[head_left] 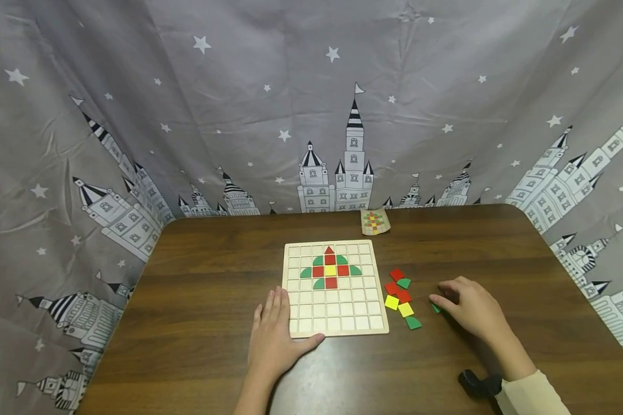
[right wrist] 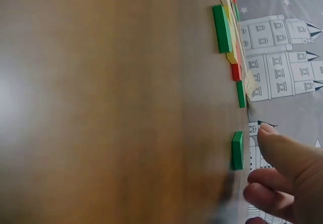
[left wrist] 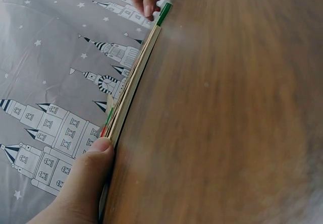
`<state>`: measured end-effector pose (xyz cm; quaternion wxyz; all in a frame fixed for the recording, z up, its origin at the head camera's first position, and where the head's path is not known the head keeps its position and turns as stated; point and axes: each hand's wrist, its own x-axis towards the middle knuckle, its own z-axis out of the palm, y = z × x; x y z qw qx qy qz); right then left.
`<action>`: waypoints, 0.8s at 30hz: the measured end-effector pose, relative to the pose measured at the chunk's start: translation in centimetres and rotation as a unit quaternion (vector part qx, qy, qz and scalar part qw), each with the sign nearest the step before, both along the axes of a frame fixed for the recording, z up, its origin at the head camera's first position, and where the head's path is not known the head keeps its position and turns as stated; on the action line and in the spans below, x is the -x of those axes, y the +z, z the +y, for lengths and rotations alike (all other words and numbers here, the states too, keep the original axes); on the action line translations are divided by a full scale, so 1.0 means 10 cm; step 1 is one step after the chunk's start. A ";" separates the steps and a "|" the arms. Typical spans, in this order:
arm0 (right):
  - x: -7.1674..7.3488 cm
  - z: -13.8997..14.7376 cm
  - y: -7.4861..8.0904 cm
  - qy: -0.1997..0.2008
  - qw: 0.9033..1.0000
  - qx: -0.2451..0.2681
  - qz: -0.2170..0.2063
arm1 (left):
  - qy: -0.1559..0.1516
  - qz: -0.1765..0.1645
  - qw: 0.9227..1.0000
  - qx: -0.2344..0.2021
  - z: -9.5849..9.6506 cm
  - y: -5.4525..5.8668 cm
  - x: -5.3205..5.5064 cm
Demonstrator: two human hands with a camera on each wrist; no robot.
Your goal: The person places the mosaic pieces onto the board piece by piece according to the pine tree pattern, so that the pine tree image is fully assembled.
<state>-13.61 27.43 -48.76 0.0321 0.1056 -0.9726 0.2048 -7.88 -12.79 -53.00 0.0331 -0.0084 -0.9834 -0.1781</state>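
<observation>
Head view, lower centre: left hand (head_left: 272, 340), fingers (head_left: 276, 301) wide, seemingly steadies pale wooden gridboard (head_left: 333, 309); right hand (head_left: 469, 305), loosely parted, hovers near green quarter-circle tile (head_left: 436, 308).

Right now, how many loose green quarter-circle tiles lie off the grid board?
3: a far green tile among red tiles, a near green tile beside yellow tiles, and a third green tile, partly hidden by the right hand. Others under the hand can't be ruled out.
</observation>
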 end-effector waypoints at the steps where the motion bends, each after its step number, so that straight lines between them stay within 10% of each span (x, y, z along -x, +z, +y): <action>1: -0.03 0.01 0.00 -0.003 1.000 -0.004 -0.001 | 0.000 0.000 1.000 0.000 0.00 0.00 0.00; 24: -0.13 0.01 -0.06 0.023 1.000 0.017 0.001 | -0.002 0.009 1.000 -0.002 -0.01 -0.01 0.00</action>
